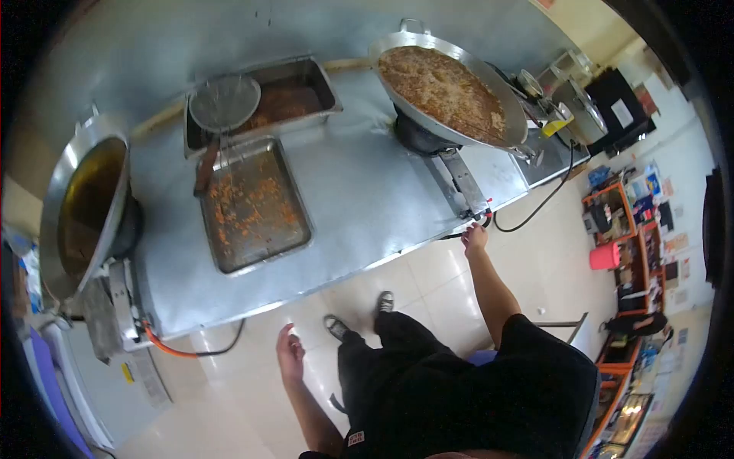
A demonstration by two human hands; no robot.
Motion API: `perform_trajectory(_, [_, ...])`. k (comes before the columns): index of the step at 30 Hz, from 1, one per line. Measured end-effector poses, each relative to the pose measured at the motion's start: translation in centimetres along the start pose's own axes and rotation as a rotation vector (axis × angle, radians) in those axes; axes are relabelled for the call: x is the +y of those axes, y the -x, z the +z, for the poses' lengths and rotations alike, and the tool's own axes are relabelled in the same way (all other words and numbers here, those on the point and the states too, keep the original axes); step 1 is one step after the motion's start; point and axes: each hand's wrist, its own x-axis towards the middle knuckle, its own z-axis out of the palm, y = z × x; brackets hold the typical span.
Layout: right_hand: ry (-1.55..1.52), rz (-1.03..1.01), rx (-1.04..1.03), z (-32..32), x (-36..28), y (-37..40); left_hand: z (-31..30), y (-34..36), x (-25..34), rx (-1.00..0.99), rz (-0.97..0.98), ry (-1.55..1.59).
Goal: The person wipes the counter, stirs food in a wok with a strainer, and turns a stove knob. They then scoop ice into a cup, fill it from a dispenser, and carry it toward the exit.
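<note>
My right hand [475,237] is at the counter's front edge, beside the gas valve [488,213] on the burner arm [463,180]. Its fingers are drawn together, and what they grip, if anything, is too small to make out. Above that burner sits a large wok [514,115], tilted in view, full of bubbling oil with brown frying bits [443,88]. My left hand [290,353] hangs over the floor in front of the counter, fingers loosely curled and apart, holding nothing. Nearest to it on the counter is a metal tray [264,256] with scattered orange crumbs.
A wire skimmer [224,103] rests across a deep steel pan [325,90] and the tray. A second wok [115,195] with dark oil stands on the left, its burner fed by an orange hose [176,349]. A black hose [547,203] droops at the right. Another person [642,324] is far right.
</note>
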Motion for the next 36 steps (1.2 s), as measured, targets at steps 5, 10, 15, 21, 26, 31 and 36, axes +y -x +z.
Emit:
perform_trajectory(5, [0.122, 0.137, -0.079, -1.6, -2.2, -6.3, -8.3, 4.2, -11.4, 0.438, -0.025, 0.152])
perform_trajectory(10, [0.134, 0.186, -0.386, -2.9, -1.5, -10.7, -13.6, 14.0, -28.3, 0.843, -0.209, 0.212])
perform_trajectory(15, [0.091, 0.153, -0.286, -2.1, -0.6, -9.2, -14.2, 23.2, -42.7, 0.798, -0.548, 0.466])
perform_trajectory(21, [0.013, 0.057, -0.285, -1.2, 0.4, -10.4, -6.9, 20.5, -42.5, 0.869, -0.515, 0.267])
perform_trajectory(26, [0.015, 0.055, -0.317, -1.5, 1.0, -12.1, -5.0, 15.8, -40.6, 0.671, -0.275, 0.170])
perform_trajectory(31, [-0.004, 0.025, -0.309, -1.2, 0.7, -10.7, -3.9, 15.2, -40.7, 0.663, -0.251, 0.153])
perform_trajectory(36, [0.001, 0.040, -0.309, -1.0, 0.2, -9.9, -3.2, 17.2, -41.8, 0.739, -0.364, 0.151])
